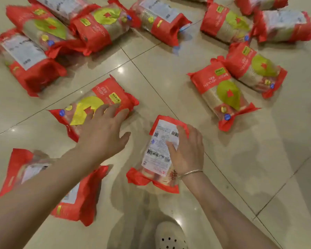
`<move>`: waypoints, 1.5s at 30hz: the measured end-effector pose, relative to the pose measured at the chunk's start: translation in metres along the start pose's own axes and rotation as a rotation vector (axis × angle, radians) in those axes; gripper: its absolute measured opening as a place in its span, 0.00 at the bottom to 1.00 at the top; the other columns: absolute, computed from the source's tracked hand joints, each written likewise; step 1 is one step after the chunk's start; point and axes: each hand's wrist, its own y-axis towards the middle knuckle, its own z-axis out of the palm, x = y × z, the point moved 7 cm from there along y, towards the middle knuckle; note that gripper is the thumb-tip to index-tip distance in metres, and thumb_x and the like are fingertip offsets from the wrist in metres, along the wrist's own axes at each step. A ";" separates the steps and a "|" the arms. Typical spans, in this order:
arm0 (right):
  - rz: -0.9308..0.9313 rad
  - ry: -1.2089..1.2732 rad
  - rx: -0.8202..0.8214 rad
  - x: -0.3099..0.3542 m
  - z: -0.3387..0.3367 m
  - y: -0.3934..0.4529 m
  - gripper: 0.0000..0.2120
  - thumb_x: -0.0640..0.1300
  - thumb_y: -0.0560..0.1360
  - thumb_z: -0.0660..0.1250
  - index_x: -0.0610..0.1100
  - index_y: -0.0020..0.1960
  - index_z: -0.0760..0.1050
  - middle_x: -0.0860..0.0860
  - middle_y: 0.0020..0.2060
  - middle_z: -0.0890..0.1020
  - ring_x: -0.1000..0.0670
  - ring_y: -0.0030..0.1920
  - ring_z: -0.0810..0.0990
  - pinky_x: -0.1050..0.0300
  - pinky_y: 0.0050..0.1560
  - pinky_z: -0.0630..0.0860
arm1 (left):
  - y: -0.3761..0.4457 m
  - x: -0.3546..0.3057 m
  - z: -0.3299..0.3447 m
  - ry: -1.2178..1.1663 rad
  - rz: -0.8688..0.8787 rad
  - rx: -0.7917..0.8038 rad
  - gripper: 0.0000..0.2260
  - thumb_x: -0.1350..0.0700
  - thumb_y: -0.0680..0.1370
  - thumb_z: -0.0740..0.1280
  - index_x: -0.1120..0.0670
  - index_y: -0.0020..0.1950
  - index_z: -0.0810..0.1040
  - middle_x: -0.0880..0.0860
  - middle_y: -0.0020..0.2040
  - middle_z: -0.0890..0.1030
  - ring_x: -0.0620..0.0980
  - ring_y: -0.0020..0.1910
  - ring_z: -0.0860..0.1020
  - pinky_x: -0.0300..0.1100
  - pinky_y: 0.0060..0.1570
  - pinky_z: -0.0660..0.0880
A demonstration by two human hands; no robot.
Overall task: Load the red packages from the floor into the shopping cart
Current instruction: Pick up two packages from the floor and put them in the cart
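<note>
Several red packages lie scattered on the tiled floor. My right hand (188,150) grips one package (159,153) that lies label side up, thumb on the white label and fingers curled round its right edge. My left hand (104,135) reaches with spread fingers over a package with a yellow patch (90,106); the fingertips touch its top. Another package (75,196) lies under my left forearm, partly hidden. No shopping cart is in view.
More red packages lie in a cluster at the top left (48,29), at the top right (255,22) and at the right (223,96). A white perforated shoe (171,236) shows at the bottom edge. Bare beige tiles (276,159) stretch to the lower right.
</note>
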 end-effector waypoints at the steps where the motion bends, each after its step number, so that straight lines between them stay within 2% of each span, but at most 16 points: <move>1: 0.048 -0.004 0.033 -0.011 0.020 0.003 0.31 0.53 0.76 0.67 0.45 0.75 0.63 0.39 0.73 0.63 0.38 0.74 0.58 0.42 0.72 0.62 | 0.007 -0.001 0.015 0.020 0.004 0.025 0.29 0.46 0.73 0.70 0.52 0.72 0.70 0.56 0.73 0.70 0.62 0.71 0.66 0.63 0.67 0.66; 3: 0.197 0.037 0.085 -0.030 0.049 0.008 0.42 0.54 0.74 0.70 0.46 0.79 0.51 0.39 0.77 0.54 0.39 0.77 0.52 0.42 0.73 0.60 | 0.018 -0.002 0.033 0.064 0.012 0.030 0.30 0.45 0.74 0.68 0.50 0.75 0.67 0.54 0.75 0.68 0.60 0.74 0.64 0.61 0.69 0.64; 5: 0.423 0.209 0.126 -0.050 0.073 0.007 0.54 0.55 0.67 0.77 0.45 0.80 0.45 0.39 0.76 0.55 0.39 0.76 0.55 0.43 0.73 0.62 | 0.022 0.002 0.048 0.081 0.019 0.059 0.31 0.44 0.74 0.68 0.50 0.75 0.66 0.54 0.75 0.67 0.59 0.74 0.63 0.60 0.69 0.64; 9: 0.778 0.852 0.134 -0.077 0.117 0.004 0.58 0.57 0.41 0.86 0.49 0.68 0.70 0.51 0.54 0.84 0.48 0.52 0.84 0.38 0.54 0.80 | 0.013 0.012 0.053 0.028 -0.014 0.076 0.32 0.44 0.73 0.69 0.52 0.75 0.66 0.55 0.74 0.68 0.59 0.74 0.64 0.60 0.68 0.65; 12: 0.826 1.117 0.149 -0.079 0.142 0.004 0.58 0.51 0.31 0.86 0.46 0.62 0.76 0.49 0.44 0.87 0.46 0.40 0.87 0.39 0.41 0.83 | 0.001 0.027 0.053 -0.048 -0.052 0.075 0.33 0.44 0.74 0.68 0.53 0.75 0.65 0.54 0.74 0.68 0.59 0.73 0.65 0.58 0.65 0.67; 15: 0.684 0.918 0.102 -0.042 0.108 0.014 0.49 0.49 0.38 0.85 0.45 0.57 0.74 0.48 0.45 0.86 0.48 0.40 0.86 0.48 0.42 0.83 | -0.012 0.053 0.052 -0.164 -0.154 0.042 0.32 0.43 0.73 0.66 0.55 0.75 0.66 0.56 0.74 0.69 0.59 0.72 0.66 0.56 0.66 0.67; 18: 0.407 0.679 0.058 0.017 0.065 0.025 0.36 0.43 0.55 0.84 0.46 0.55 0.66 0.55 0.42 0.80 0.51 0.42 0.82 0.53 0.45 0.78 | -0.030 0.088 0.049 -0.253 -0.298 -0.023 0.32 0.47 0.74 0.69 0.54 0.76 0.64 0.54 0.75 0.67 0.56 0.73 0.64 0.51 0.67 0.64; 23: 0.054 0.580 0.248 0.130 0.036 0.034 0.36 0.42 0.57 0.83 0.47 0.57 0.67 0.55 0.44 0.81 0.54 0.43 0.82 0.56 0.44 0.78 | -0.081 0.149 0.042 -0.420 -0.520 -0.201 0.33 0.50 0.74 0.71 0.57 0.75 0.64 0.57 0.75 0.66 0.57 0.74 0.62 0.50 0.71 0.61; 26: -0.068 0.511 0.408 0.187 0.050 0.037 0.38 0.40 0.55 0.84 0.46 0.60 0.68 0.53 0.46 0.81 0.52 0.46 0.82 0.54 0.48 0.79 | -0.132 0.189 0.058 -0.536 -0.785 -0.358 0.39 0.49 0.72 0.74 0.58 0.77 0.59 0.60 0.78 0.57 0.58 0.78 0.51 0.52 0.76 0.50; 29: -0.122 0.449 0.549 0.229 0.077 0.032 0.39 0.39 0.54 0.84 0.46 0.60 0.70 0.53 0.47 0.83 0.51 0.48 0.82 0.52 0.50 0.79 | -0.200 0.214 0.102 -0.820 -1.317 -0.475 0.50 0.48 0.66 0.79 0.57 0.79 0.52 0.61 0.79 0.49 0.60 0.78 0.48 0.54 0.75 0.50; 31: -0.152 0.417 0.639 0.247 0.093 0.024 0.38 0.39 0.55 0.84 0.46 0.60 0.70 0.53 0.48 0.83 0.51 0.47 0.83 0.55 0.46 0.78 | -0.236 0.210 0.159 -1.170 -1.721 -0.430 0.57 0.44 0.60 0.82 0.54 0.78 0.49 0.61 0.78 0.54 0.62 0.76 0.56 0.57 0.71 0.61; 33: -0.173 0.394 0.681 0.258 0.106 0.017 0.37 0.38 0.55 0.83 0.46 0.59 0.70 0.52 0.47 0.83 0.51 0.47 0.83 0.55 0.45 0.78 | -0.253 0.196 0.206 -1.641 -1.937 -0.466 0.57 0.42 0.54 0.84 0.55 0.74 0.55 0.61 0.72 0.67 0.61 0.67 0.72 0.57 0.50 0.78; 34: -0.181 0.381 0.695 0.262 0.111 0.014 0.36 0.38 0.55 0.83 0.46 0.58 0.70 0.51 0.47 0.83 0.50 0.47 0.83 0.53 0.46 0.79 | -0.253 0.193 0.220 -1.841 -1.927 -0.508 0.51 0.45 0.56 0.84 0.57 0.70 0.60 0.61 0.68 0.73 0.58 0.62 0.78 0.49 0.35 0.79; 36: -0.187 0.361 0.726 0.265 0.120 0.010 0.36 0.37 0.56 0.83 0.45 0.59 0.70 0.51 0.46 0.84 0.50 0.46 0.83 0.54 0.45 0.78 | -0.249 0.191 0.237 -2.014 -1.871 -0.541 0.43 0.52 0.59 0.83 0.60 0.67 0.66 0.61 0.62 0.79 0.53 0.49 0.82 0.42 0.24 0.76; 40: -0.161 0.386 0.777 0.265 0.127 0.005 0.35 0.34 0.58 0.82 0.44 0.60 0.70 0.51 0.47 0.84 0.52 0.44 0.83 0.60 0.38 0.75 | -0.239 0.195 0.239 -1.994 -1.781 -0.522 0.43 0.54 0.57 0.84 0.62 0.67 0.69 0.60 0.55 0.82 0.48 0.38 0.80 0.44 0.27 0.80; 45: -0.148 0.399 0.815 0.263 0.128 0.006 0.35 0.35 0.57 0.82 0.45 0.60 0.71 0.51 0.49 0.85 0.50 0.48 0.84 0.54 0.46 0.79 | -0.227 0.206 0.225 -1.942 -1.579 -0.452 0.18 0.59 0.66 0.79 0.59 0.53 0.80 0.57 0.45 0.85 0.50 0.34 0.83 0.37 0.26 0.78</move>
